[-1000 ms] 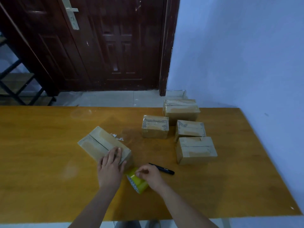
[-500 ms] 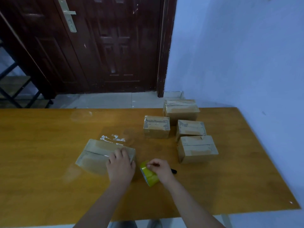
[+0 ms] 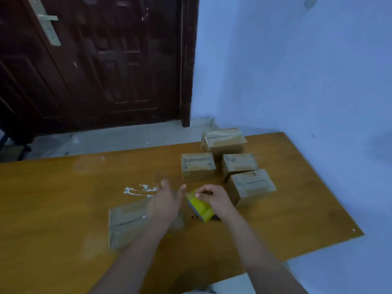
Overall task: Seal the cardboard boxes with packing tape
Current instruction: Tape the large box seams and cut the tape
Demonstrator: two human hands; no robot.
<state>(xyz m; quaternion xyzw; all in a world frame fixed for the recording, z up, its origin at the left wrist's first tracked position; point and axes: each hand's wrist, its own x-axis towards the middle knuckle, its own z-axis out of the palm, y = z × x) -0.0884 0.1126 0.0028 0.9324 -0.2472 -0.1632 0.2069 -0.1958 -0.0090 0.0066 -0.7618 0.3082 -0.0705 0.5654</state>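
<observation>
A cardboard box lies on the wooden table in front of me, its top seam showing. My left hand is blurred above the box's right end, fingers spread, holding nothing. My right hand grips a yellow tape roll just right of the box, thumb and fingers pinching at its top edge. Several more cardboard boxes with tape on their tops stand at the back right.
A black pen lies mostly hidden under the roll and my right hand. White tape scraps are stuck on the table behind the box. A dark door and a blue wall stand beyond the table.
My left hand has lifted off the box and moved right toward the roll with fingers spread. The box has turned. My right hand keeps the roll.
</observation>
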